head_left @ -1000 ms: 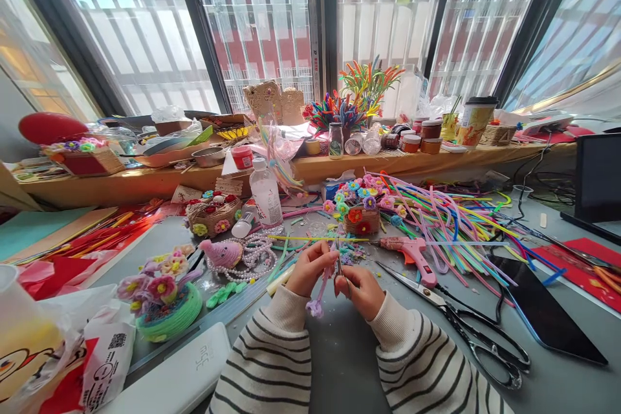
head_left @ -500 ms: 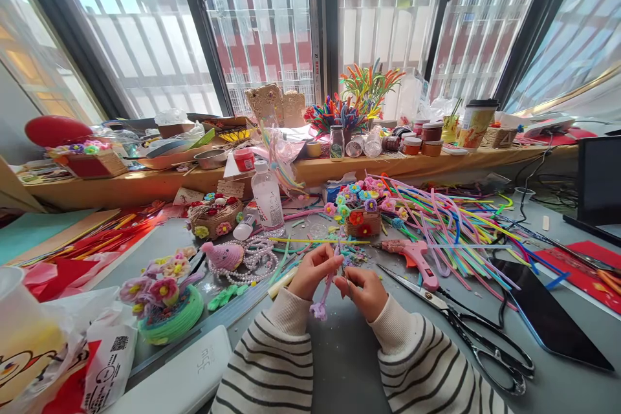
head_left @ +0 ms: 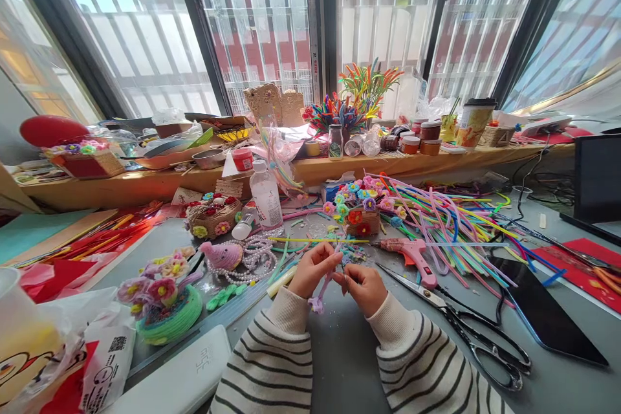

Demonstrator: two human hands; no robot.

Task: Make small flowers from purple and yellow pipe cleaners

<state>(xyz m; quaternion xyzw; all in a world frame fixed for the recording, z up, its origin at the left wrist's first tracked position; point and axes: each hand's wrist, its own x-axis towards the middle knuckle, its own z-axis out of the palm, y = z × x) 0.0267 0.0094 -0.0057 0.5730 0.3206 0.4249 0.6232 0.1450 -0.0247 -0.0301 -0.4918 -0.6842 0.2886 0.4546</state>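
Observation:
Pinched in the fingers of my left hand (head_left: 312,273) is a lilac pipe cleaner (head_left: 325,288). Its lower end is worked into a small flower shape that hangs below the hand. Close beside it, my right hand (head_left: 365,287) is closed, fingertips together near the pipe cleaner. A thin dark piece shows at those fingertips, too small to name. Right of my hands lie a pink glue gun (head_left: 410,255) and large black-handled scissors (head_left: 456,320). Behind them stands a small basket (head_left: 363,222) of colourful pipe cleaner flowers.
A heap of loose pipe cleaners (head_left: 451,226) covers the right back. A dark phone (head_left: 543,310) lies at the right. To the left are a plastic bottle (head_left: 266,197), strung beads (head_left: 259,260), a green flower base (head_left: 172,317) and a white power bank (head_left: 179,369).
Both hands stay nearly in place, fingers shifting only slightly around the lilac pipe cleaner. Its flower end sits a touch higher. The whole view has shifted a little.

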